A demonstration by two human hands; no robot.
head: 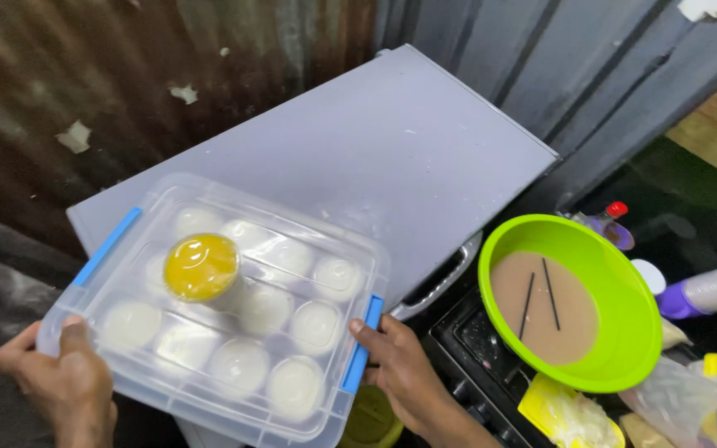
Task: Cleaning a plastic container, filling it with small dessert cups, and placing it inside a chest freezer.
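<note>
Fingers of the left hand (64, 377) curl over the near left corner of the clear plastic storage box (209, 307), thumb on the lid, clamping it. That box, with blue latches (107, 246) and pale round dough-like balls showing through the lid, sits half on the near left corner of the grey appliance top (358, 158), half overhanging. A yellow lidded cup (201, 266) rests loose on the lid, so keeping the box level seems wise. The right hand (404, 373) grips the right end beside its latch, fingers wrapped under. Lifting both ends evenly looks best. Right of it a green bowl (570, 303) of brown liquid with two black straws (539, 297) stands near.
</note>
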